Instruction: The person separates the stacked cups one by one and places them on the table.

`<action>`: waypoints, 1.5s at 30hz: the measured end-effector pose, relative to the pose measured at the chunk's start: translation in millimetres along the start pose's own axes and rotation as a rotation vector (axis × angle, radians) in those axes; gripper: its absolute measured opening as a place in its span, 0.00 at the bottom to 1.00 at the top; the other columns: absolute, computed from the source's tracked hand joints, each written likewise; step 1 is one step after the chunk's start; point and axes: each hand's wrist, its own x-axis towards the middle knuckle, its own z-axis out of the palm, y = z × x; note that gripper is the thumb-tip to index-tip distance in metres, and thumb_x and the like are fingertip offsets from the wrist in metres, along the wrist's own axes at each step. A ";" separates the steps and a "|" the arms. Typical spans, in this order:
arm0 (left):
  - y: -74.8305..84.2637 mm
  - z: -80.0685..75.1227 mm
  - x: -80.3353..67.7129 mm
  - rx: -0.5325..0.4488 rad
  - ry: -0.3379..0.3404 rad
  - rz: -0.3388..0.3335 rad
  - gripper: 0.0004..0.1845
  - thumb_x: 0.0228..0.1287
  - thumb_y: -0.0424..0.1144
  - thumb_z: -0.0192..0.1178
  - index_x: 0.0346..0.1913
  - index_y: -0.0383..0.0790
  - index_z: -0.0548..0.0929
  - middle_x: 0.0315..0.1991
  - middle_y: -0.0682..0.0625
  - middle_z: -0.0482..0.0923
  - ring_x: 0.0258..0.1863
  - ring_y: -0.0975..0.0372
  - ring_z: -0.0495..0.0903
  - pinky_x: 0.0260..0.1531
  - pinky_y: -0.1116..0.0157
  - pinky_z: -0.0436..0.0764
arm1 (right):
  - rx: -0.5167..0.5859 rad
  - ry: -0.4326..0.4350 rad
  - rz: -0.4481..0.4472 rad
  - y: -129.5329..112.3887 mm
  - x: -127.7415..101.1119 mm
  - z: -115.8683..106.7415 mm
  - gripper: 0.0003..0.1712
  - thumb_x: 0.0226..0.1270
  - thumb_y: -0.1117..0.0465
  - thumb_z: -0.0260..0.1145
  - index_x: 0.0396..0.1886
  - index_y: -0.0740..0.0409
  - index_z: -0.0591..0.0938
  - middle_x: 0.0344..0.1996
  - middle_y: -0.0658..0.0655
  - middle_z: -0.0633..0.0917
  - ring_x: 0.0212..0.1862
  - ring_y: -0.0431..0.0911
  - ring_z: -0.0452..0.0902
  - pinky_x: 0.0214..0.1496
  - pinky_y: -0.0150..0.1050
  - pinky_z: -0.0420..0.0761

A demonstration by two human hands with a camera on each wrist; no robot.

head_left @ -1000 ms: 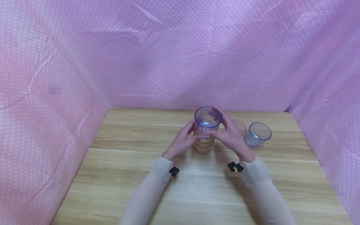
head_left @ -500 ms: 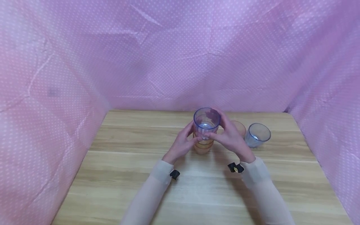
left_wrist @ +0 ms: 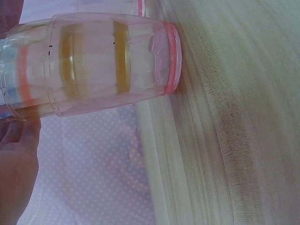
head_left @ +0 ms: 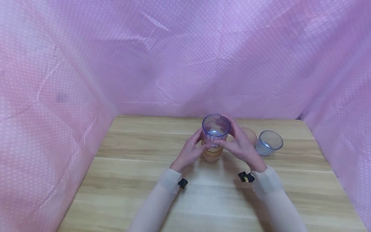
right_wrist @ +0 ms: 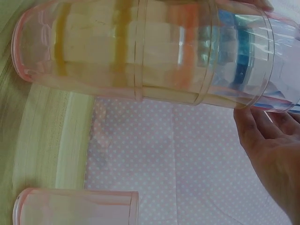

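Head view: both hands on the cup stack

Left hand (head_left: 191, 151) and right hand (head_left: 239, 145) curl their fingers round the blue cup (head_left: 215, 129), nested atop the orange cups (head_left: 212, 154). Just beyond the right fingers stand a single orange cup (head_left: 250, 134) and another blue cup (head_left: 269, 143).

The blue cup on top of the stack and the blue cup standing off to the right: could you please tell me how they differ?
The stacked blue cup sits nested in orange cups, raised off the table; the lone blue cup stands directly on the wood. The left hand and right hand hold the stacked one; nothing touches the lone one. The lone cup stands beside a single orange cup. Both are clear, blue-tinted, upright.
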 end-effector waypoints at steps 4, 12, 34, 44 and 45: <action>0.0 0.8 -0.9 0.002 0.001 0.009 0.39 0.71 0.34 0.66 0.80 0.43 0.62 0.76 0.45 0.68 0.74 0.54 0.68 0.76 0.56 0.66 | -0.022 0.005 -0.037 0.4 -1.2 1.0 0.56 0.52 0.78 0.79 0.78 0.63 0.60 0.67 0.66 0.77 0.66 0.60 0.75 0.69 0.40 0.78; 1.2 -0.2 -3.1 0.016 0.010 0.010 0.38 0.71 0.33 0.66 0.80 0.42 0.62 0.72 0.44 0.72 0.72 0.54 0.71 0.75 0.55 0.67 | -0.031 0.009 -0.071 -0.3 -2.1 3.5 0.57 0.50 0.79 0.80 0.77 0.64 0.60 0.68 0.68 0.77 0.66 0.62 0.76 0.65 0.48 0.81; -1.3 2.2 0.2 0.018 0.001 0.049 0.39 0.72 0.33 0.65 0.81 0.41 0.60 0.76 0.44 0.67 0.74 0.53 0.67 0.76 0.56 0.66 | 0.016 0.048 0.067 -1.1 -2.3 -0.1 0.52 0.56 0.77 0.78 0.77 0.67 0.61 0.66 0.69 0.77 0.67 0.62 0.75 0.69 0.59 0.75; -1.9 0.0 -2.7 0.016 -0.009 0.051 0.42 0.72 0.55 0.61 0.82 0.44 0.59 0.76 0.44 0.67 0.75 0.53 0.67 0.76 0.56 0.65 | 0.056 0.056 0.067 -1.0 -2.7 3.0 0.50 0.58 0.75 0.77 0.77 0.65 0.61 0.71 0.65 0.74 0.73 0.60 0.68 0.79 0.59 0.62; -2.0 -0.2 -3.1 0.014 -0.009 0.050 0.42 0.72 0.54 0.62 0.82 0.44 0.59 0.76 0.45 0.67 0.75 0.53 0.67 0.76 0.56 0.65 | 0.052 0.060 0.073 -1.6 -2.7 3.2 0.50 0.58 0.75 0.77 0.77 0.65 0.61 0.71 0.65 0.74 0.73 0.60 0.68 0.79 0.60 0.62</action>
